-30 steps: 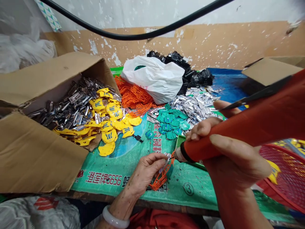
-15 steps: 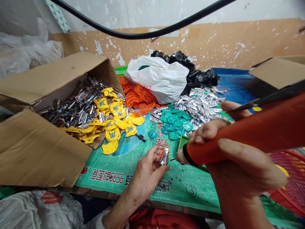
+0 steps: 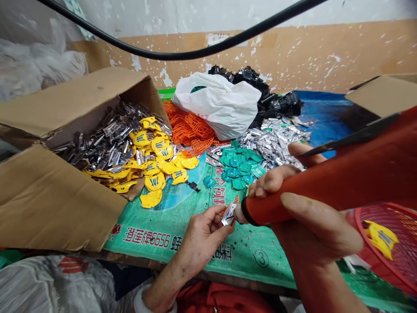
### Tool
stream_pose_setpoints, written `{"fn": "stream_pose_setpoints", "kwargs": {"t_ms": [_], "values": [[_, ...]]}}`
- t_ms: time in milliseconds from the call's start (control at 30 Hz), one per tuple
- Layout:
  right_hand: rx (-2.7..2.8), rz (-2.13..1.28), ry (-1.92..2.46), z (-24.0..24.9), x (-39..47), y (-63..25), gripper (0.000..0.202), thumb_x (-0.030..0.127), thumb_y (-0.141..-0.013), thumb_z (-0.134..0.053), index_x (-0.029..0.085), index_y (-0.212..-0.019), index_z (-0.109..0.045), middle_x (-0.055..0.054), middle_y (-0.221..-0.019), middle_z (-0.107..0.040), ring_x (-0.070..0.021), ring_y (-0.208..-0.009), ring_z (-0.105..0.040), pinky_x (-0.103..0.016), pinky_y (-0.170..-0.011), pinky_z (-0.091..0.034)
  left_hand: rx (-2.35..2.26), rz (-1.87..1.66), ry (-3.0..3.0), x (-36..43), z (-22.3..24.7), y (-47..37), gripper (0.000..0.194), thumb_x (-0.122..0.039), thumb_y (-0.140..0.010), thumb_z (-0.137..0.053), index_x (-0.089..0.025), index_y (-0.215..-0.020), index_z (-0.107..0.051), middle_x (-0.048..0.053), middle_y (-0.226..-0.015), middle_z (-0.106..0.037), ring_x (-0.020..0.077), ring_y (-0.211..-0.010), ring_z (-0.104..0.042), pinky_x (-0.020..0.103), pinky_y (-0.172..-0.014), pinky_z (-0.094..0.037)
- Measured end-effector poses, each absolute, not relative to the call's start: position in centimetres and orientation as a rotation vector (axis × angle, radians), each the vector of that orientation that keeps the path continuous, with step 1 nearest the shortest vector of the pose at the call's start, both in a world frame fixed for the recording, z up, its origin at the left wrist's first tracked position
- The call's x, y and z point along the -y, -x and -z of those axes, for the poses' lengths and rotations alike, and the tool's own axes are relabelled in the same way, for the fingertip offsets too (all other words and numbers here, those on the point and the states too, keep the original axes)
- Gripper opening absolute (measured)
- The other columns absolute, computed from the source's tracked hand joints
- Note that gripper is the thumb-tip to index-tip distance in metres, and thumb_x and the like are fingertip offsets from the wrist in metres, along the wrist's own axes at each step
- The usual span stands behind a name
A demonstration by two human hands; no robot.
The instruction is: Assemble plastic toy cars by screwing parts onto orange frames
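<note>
Here, the left hand (image 3: pixel 198 238) pinches a silver plate (image 3: pixel 228 214) and an orange plastic piece (image 3: pixel 236 200) between thumb and fingers, over the green printed sheet (image 3: pixel 257 241). The right hand (image 3: pixel 321 224) curls its fingers around a red power screwdriver (image 3: pixel 293 205), tip at the plate, contact unclear; teal plastic pieces (image 3: pixel 239 165) lie just beyond.

1. The left bare hand (image 3: pixel 202 237) pinches a shiny silver metal piece (image 3: pixel 228 215) against orange plastic lattice (image 3: pixel 236 201).
2. The right bare hand (image 3: pixel 321 241) grips a long red cylindrical tool (image 3: pixel 355 178), its tip at the silver piece.
3. Left: curved yellow plastic pieces (image 3: pixel 163 148) at an open brown cardboard box (image 3: pixel 58 208).
4. Far: a crumpled white plastic bag (image 3: pixel 218 104).
5. Near right: a red plastic mesh basket (image 3: pixel 405 256).
</note>
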State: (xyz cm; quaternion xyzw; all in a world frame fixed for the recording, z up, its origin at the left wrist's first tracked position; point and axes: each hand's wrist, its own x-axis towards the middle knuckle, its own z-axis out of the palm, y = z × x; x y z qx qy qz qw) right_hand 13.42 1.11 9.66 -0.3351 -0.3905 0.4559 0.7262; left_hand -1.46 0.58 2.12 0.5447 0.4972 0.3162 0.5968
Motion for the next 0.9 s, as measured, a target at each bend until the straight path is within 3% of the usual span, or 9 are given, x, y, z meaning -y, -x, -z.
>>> {"fn": "stream_pose_setpoints", "kwargs": {"t_ms": [100, 267, 900], "values": [[0.887, -0.992, 0.749, -9.52, -1.22, -13.35, 0.038, 0.025, -0.066, -0.075, 0.033, -0.101, -0.063, 0.002, -0.071, -0.06, -0.0172, -0.062, -0.057, -0.035, -0.058, -0.049, -1.151, -0.736, -1.24, -0.53, -2.06, 1.46, 0.036, -0.025, -0.073, -0.067, -0.016, -0.108, -0.065, -0.002, -0.065, -0.056, 0.0112, -0.058, -0.047, 0.023, -0.054, -0.036], [0.902, -0.997, 0.775, -9.43, -1.42, -13.3, 0.046, 0.027, -0.063, -0.077, 0.032, -0.107, -0.062, 0.001, -0.07, -0.059, -0.0179, -0.061, -0.056, -0.037, -0.056, -0.05, -1.147, -0.729, -1.221, -0.49, -1.7, 1.49, 0.038, -0.027, -0.074, -0.066, -0.015, -0.11, -0.063, -0.002, -0.066, -0.055, 0.0112, -0.059, -0.047, 0.023, -0.054, -0.036], [0.92, -1.025, 0.783, -9.06, -1.53, -13.16, 0.052, 0.02, -0.062, -0.075, 0.027, -0.111, -0.06, 0.001, -0.068, -0.061, -0.0179, -0.06, -0.056, -0.037, -0.057, -0.051, -1.143, -0.716, -1.277, -0.57, -1.3, 1.45, 0.038, -0.029, -0.076, -0.063, -0.012, -0.11, -0.062, -0.004, -0.064, -0.048, 0.0089, -0.055, -0.04, 0.022, -0.05, -0.031]]}}
